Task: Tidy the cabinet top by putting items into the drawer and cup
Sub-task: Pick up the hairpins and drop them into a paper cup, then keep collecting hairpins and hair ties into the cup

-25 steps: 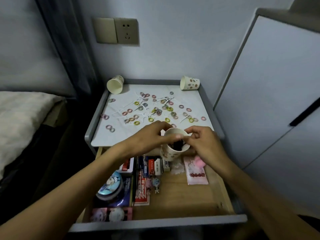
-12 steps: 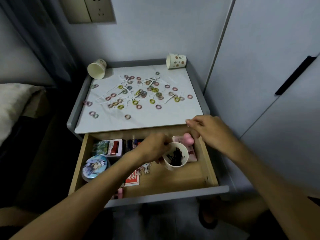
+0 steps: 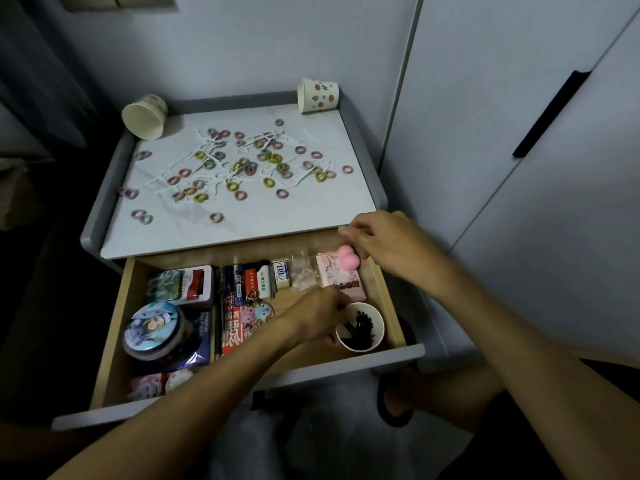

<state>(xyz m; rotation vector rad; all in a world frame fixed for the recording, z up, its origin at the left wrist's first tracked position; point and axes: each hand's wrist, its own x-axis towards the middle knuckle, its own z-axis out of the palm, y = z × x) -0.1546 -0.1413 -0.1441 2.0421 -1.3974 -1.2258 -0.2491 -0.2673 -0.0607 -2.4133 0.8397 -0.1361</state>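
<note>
My left hand [image 3: 318,318] grips a white paper cup [image 3: 378,328] holding dark hair clips, set low in the front right corner of the open wooden drawer [image 3: 242,380]. My right hand [image 3: 384,240] hovers over the drawer's back right corner at the cabinet's front edge, with fingers loosely curled and nothing visible in them. Just below it, a pink heart-shaped piece [image 3: 348,258] lies on a pink packet [image 3: 341,284]. Several small coloured hair ties [image 3: 239,164] and thin white strips are scattered over the white cabinet top [image 3: 277,220].
Two paper cups lie on their sides at the back corners, one on the left [image 3: 143,116] and one on the right [image 3: 317,95]. The drawer holds a round tin [image 3: 154,329], small boxes and a red packet. A white wardrobe [image 3: 519,133] stands close on the right.
My left hand carried the cup from the cabinet's front edge down into the drawer's front right corner. My right hand let go of the cup and stayed near the back right.
</note>
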